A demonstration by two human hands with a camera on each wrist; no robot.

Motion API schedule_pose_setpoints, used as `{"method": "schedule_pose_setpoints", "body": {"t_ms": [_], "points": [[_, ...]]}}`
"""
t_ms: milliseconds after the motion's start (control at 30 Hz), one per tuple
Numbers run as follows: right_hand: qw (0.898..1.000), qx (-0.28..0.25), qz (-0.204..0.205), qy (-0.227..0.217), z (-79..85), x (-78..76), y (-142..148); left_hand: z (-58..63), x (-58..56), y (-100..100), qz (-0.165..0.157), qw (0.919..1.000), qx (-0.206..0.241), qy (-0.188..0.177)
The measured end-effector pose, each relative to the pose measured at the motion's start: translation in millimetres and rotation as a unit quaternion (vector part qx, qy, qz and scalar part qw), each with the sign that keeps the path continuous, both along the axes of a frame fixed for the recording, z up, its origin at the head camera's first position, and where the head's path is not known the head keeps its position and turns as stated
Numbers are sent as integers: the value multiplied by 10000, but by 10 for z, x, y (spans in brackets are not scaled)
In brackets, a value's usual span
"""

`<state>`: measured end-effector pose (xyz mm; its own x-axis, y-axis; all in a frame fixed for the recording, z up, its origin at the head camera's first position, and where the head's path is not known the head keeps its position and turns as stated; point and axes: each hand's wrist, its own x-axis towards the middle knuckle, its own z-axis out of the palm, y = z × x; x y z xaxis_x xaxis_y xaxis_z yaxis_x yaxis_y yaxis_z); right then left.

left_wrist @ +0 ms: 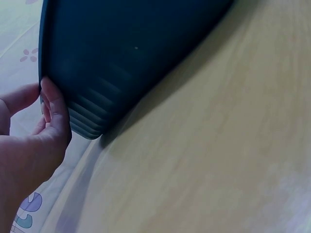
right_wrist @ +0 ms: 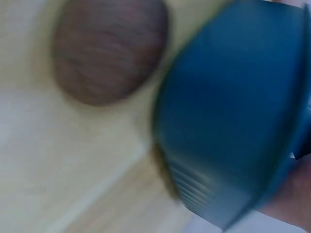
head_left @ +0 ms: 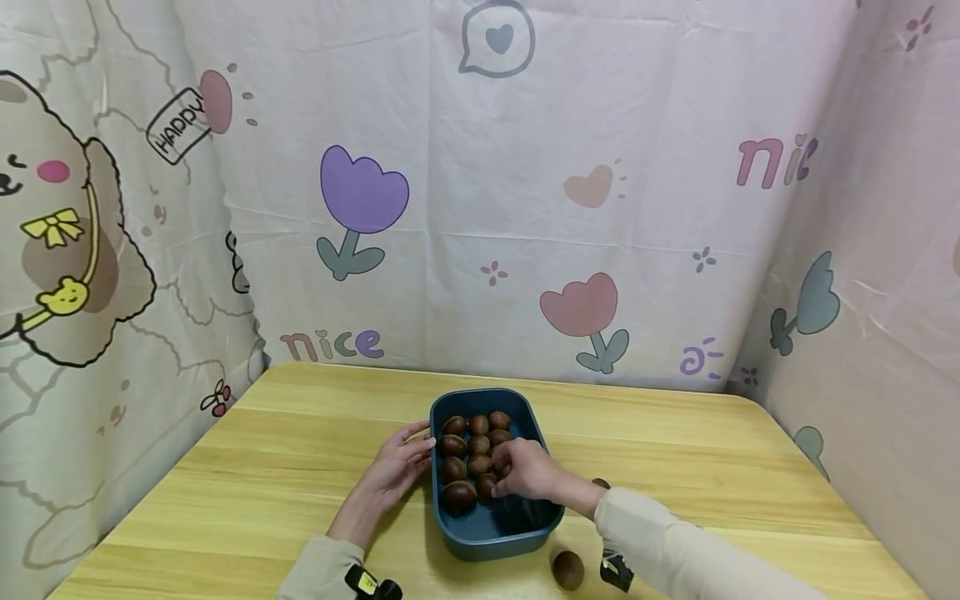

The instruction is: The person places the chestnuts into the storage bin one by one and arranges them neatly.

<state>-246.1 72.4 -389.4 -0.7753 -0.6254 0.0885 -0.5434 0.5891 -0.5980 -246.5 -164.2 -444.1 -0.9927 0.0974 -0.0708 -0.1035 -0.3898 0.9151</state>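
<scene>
A dark blue box (head_left: 495,546) with rounded corners stands on the wooden table, holding several smooth, brown egg-shaped pieces (head_left: 459,498) in rows. Their exact kind does not show. My left hand (head_left: 395,473) touches the box's left side; in the left wrist view its thumb and finger meet the rim beside the outer wall (left_wrist: 121,53). Inside the box, the fingers of my right hand (head_left: 531,471) are bent around a brown egg-shaped piece (head_left: 506,471), mostly hidden by them. In the blurred right wrist view, the box wall (right_wrist: 228,102) covers most of that hand.
One loose brown piece (head_left: 567,570) lies on the table (head_left: 697,475) near the box's front right corner. Another brown piece (head_left: 601,483) shows partly behind the right forearm. A printed cloth (head_left: 480,192) hangs behind the table and along both sides.
</scene>
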Motion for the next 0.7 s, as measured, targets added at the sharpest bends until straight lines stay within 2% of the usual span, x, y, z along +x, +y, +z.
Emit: {"method": "schedule_pose_setpoints", "body": {"t_ms": [267, 400, 533, 700], "points": [[9981, -486, -307, 202, 367, -93, 129, -10, -3, 1, 17, 10000, -21, 14], [9968, -574, -426, 347, 479, -100, 249, -14, -3, 0, 43, 10000, -20, 11], [9944, -730, -596, 476, 456, -82, 399, -19, -7, 1, 41, 10000, -17, -2], [9912, -957, -861, 307, 293, -52, 601, -23, -10, -3, 15, 10000, -7, 3]]}}
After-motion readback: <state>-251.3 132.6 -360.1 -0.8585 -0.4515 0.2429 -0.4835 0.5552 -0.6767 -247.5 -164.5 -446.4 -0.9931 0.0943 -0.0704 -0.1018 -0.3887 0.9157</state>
